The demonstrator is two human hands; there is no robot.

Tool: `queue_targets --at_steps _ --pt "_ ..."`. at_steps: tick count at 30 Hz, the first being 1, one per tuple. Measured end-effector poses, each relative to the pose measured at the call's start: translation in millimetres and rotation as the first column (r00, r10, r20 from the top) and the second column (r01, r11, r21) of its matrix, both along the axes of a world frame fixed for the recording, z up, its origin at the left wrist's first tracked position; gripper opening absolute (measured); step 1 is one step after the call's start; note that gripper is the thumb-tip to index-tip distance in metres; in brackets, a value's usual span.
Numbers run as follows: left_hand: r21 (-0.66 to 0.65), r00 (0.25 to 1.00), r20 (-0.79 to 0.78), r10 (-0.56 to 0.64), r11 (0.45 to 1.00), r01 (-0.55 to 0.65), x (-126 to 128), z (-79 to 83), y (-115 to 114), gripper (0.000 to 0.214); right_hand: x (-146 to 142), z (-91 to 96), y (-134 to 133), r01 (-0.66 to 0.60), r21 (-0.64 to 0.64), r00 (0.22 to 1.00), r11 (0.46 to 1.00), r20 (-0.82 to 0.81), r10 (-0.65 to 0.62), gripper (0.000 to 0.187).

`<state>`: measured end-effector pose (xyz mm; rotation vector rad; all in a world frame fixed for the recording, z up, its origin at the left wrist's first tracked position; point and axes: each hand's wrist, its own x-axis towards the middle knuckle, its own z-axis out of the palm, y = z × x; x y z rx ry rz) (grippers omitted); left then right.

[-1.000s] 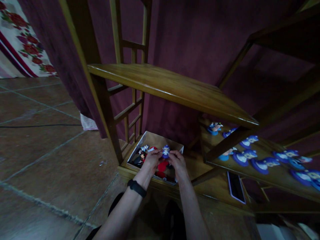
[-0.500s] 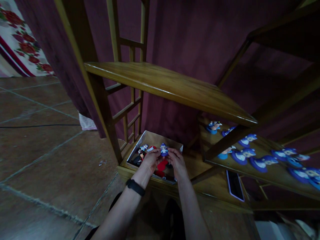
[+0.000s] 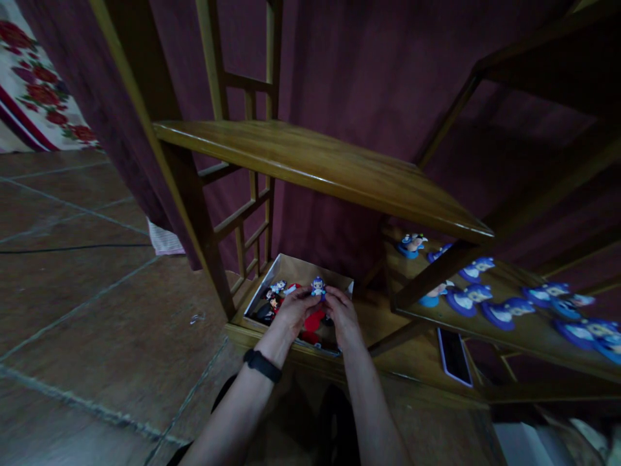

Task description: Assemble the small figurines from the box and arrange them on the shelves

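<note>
I nudged left hand (image 3: 295,309) and right hand (image 3: 341,312) tighter onto blue figurine (image 3: 318,287), lifted slightly; head camera panned right.

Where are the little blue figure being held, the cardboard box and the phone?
blue figure (image 3: 318,287), head view, its blue-haired head.
cardboard box (image 3: 303,268), head view, its inner back wall.
phone (image 3: 455,357), head view, middle of its dark screen.

A wooden shelving unit (image 3: 315,165) stood against a maroon curtain (image 3: 363,77) on a brown tiled floor (image 3: 87,310). Floral fabric (image 3: 33,97) hung at the far left, and the light was dim.
</note>
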<state>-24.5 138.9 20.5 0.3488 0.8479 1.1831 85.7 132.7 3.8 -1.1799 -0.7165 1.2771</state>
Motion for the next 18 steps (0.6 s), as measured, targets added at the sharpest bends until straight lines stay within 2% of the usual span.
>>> queue_targets --at_steps 9,14,18 --pt "0.055 0.999 -0.051 -0.011 0.998 0.014 1.6 -4.7 0.3 0.034 1.3 -3.7 2.3 0.028 0.055 0.999 0.998 0.022 -0.029 0.028" --pt "0.139 0.991 -0.134 -0.027 0.989 0.045 2.4 -5.2 0.6 0.031 1.0 2.5 0.1 0.043 0.06 0.998 0.997 -0.041 -0.04 0.029" --pt "0.137 0.986 -0.165 -0.035 0.989 0.058 2.4 -9.0 2.2 0.027 1.0 7.7 -1.6 0.049 0.056 0.998 0.997 -0.029 -0.047 0.026"
